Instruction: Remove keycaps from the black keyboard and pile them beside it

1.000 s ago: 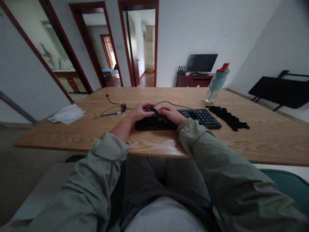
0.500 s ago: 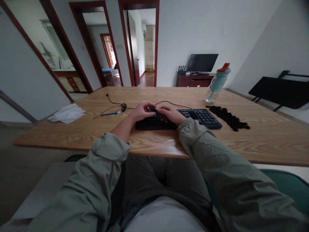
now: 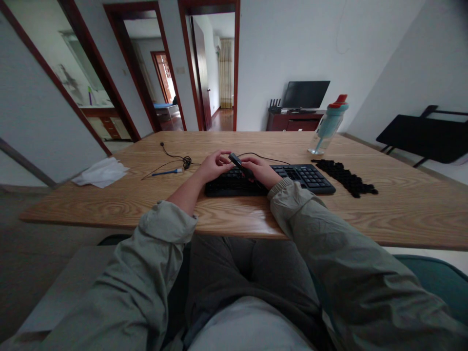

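Seemingly, both hands sit over the left half of the black keyboard (image 3: 268, 180) on the wooden surface (image 3: 234, 214), prising keycaps. The right hand (image 3: 260, 171) pinches a slim dark tool (image 3: 239, 164); the left hand (image 3: 214, 167) curls loosely beside its tip, holding nothing I can make out. The tool's long axis runs diagonally, tip pointing up-left, away. Next it likely needs seating under 1 cap. Loose black keycaps (image 3: 345, 178) lie right.

Left of the keyboard (image 3: 288, 179), bare wooden table (image 3: 109, 204) lies open as far as the blue pen (image 3: 166, 172) and coiled cable (image 3: 186, 161). Right of it, a patch of black keycaps (image 3: 345, 178) blocks the way; the bottle (image 3: 327, 126) stands behind.
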Demonstrator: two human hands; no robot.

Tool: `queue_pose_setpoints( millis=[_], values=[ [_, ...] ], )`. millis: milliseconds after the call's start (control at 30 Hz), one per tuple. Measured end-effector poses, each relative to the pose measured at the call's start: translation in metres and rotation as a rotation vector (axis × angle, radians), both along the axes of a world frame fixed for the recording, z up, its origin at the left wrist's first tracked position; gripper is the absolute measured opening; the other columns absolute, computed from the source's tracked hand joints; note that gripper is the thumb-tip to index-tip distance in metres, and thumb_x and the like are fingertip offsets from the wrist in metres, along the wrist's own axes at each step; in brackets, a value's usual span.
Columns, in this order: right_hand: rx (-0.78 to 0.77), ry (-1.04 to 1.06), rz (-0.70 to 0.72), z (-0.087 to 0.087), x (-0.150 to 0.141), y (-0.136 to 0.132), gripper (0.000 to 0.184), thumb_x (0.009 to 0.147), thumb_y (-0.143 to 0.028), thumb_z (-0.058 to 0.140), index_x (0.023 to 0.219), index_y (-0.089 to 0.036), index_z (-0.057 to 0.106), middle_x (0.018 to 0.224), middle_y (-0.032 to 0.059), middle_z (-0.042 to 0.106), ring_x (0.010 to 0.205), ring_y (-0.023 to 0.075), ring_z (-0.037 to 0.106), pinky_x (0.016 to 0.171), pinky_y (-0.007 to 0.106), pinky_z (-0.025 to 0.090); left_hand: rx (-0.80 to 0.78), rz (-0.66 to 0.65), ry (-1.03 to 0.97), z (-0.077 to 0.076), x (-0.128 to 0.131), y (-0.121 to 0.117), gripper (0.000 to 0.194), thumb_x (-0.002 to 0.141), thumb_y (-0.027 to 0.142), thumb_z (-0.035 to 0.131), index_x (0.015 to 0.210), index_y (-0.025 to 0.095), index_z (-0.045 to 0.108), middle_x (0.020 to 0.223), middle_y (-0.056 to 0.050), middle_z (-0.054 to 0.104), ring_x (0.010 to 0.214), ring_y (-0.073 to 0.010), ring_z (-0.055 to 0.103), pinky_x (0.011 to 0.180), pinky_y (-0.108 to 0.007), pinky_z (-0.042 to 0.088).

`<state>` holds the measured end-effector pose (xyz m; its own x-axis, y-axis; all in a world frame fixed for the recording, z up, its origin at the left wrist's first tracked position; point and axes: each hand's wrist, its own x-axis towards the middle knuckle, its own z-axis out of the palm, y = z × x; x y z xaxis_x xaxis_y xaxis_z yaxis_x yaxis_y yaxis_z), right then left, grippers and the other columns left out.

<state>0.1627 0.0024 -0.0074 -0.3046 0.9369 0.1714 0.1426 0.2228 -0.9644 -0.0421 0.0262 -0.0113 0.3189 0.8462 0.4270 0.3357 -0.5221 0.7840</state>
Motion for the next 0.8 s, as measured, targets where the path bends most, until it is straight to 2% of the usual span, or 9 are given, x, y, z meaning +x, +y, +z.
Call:
queue_pose_setpoints(
  millis=[100,200,300,433,600,800],
  values=[
    [-0.002,0.002,-0.023,0.002,0.001,-0.001,0.031,0.089,-0.028,0.055,0.117,-0.017,0.060,0.077,0.0014,0.064,0.054,0.0083,0.055,0.040,0.017,0.041,0.006,0.015,0.007,0.001,0.000,-0.001,0.060,0.071,0.036,0.076,0.123,0.013,0.057,0.084,-0.004,0.066,0.065,-0.0110,0.057,0.061,-0.024,0.044],
    [-0.044,0.040,-0.024,0.000,0.001,0.001,0.042,0.087,-0.025,0.057,0.128,-0.017,0.052,0.081,0.0020,0.066,0.055,0.0097,0.059,0.041,0.018,0.046,0.000,0.007,-0.038,0.001,0.001,-0.002,0.068,0.070,0.032,0.076,0.131,0.014,0.051,0.084,-0.004,0.068,0.069,-0.0119,0.060,0.064,-0.024,0.046],
    [-0.046,0.083,0.011,-0.004,0.000,0.002,0.044,0.083,-0.021,0.063,0.125,-0.020,0.051,0.078,-0.0004,0.065,0.058,0.0108,0.061,0.045,0.021,0.052,-0.018,0.004,-0.113,0.000,0.003,-0.003,0.075,0.070,0.029,0.076,0.136,0.017,0.044,0.083,-0.002,0.069,0.073,-0.0129,0.063,0.069,-0.025,0.047],
    [-0.022,0.106,0.092,-0.008,-0.001,0.002,0.044,0.080,-0.024,0.069,0.121,-0.022,0.052,0.078,-0.0016,0.065,0.062,0.0117,0.064,0.047,0.021,0.054,-0.105,-0.025,-0.170,0.000,0.004,-0.002,0.070,0.069,0.030,0.076,0.132,0.016,0.047,0.079,-0.001,0.068,0.073,-0.0132,0.064,0.070,-0.025,0.046],
    [0.023,0.070,0.096,-0.009,-0.003,0.001,0.044,0.078,-0.025,0.070,0.120,-0.019,0.056,0.078,-0.0009,0.064,0.062,0.0103,0.060,0.049,0.022,0.056,-0.152,-0.065,-0.204,-0.001,0.006,-0.003,0.068,0.066,0.030,0.076,0.127,0.016,0.050,0.083,-0.003,0.071,0.072,-0.0137,0.064,0.068,-0.025,0.045],
    [0.180,-0.053,0.103,-0.013,-0.007,0.002,0.047,0.077,-0.032,0.069,0.121,-0.015,0.062,0.073,-0.0011,0.059,0.061,0.0095,0.053,0.048,0.020,0.049,-0.220,-0.072,-0.265,-0.005,0.015,-0.004,0.079,0.065,0.017,0.063,0.140,0.019,0.036,0.081,0.001,0.069,0.059,-0.0091,0.056,0.058,-0.022,0.039]
  ],
)
